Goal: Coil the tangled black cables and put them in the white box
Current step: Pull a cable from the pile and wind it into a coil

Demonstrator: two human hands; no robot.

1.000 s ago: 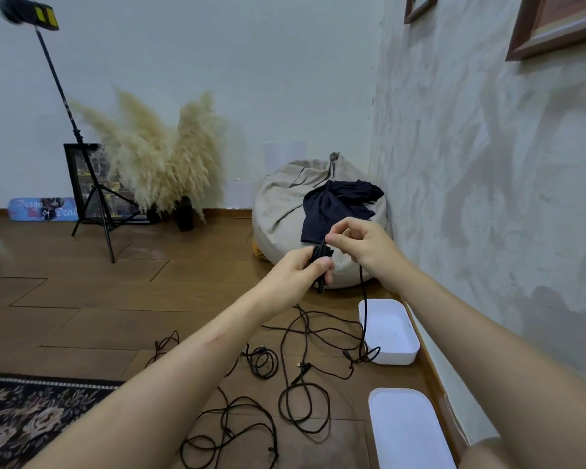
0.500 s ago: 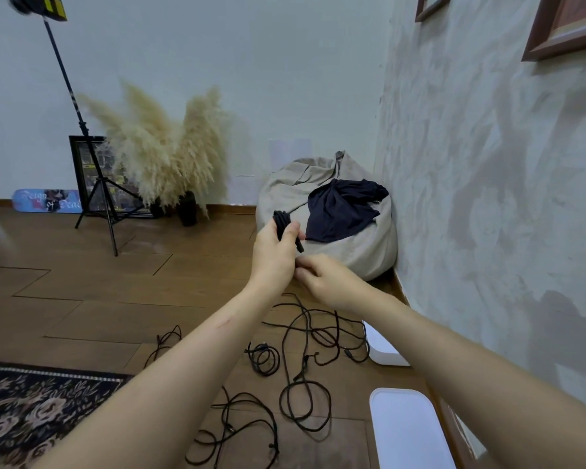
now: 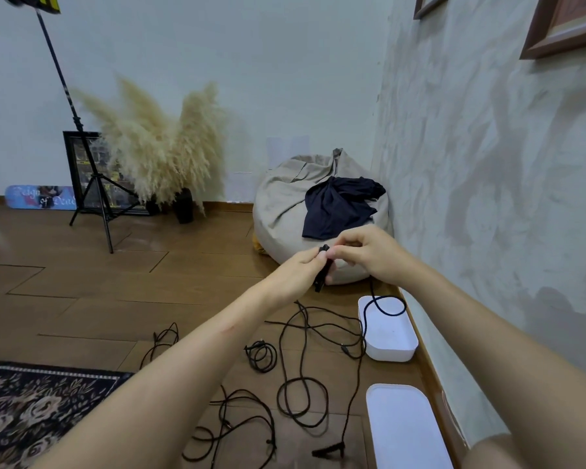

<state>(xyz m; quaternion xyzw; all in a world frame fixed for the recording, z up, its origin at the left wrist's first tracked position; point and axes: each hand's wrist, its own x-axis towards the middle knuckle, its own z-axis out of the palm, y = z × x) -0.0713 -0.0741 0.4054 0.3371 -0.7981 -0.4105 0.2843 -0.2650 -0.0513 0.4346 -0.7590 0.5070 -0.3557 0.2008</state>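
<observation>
Gripping a small coiled bundle of black cable [image 3: 322, 269] in midair before the beanbag [image 3: 285, 211], my left hand [image 3: 295, 273] curled its fingers around it while my right hand [image 3: 366, 255] pinched its top between thumb and fingers. The loose tail drooped across the open white box [image 3: 391, 346] by the wall [image 3: 487, 198]. More tangled cables [image 3: 301, 397] lay on the wooden floor [image 3: 82, 299] beside the lid [image 3: 406, 431].

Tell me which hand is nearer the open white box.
Right. The right hand hangs up over the white box's far end; the left hand, beside it gripping the coiled black cable, sits farther left over the floor.
</observation>
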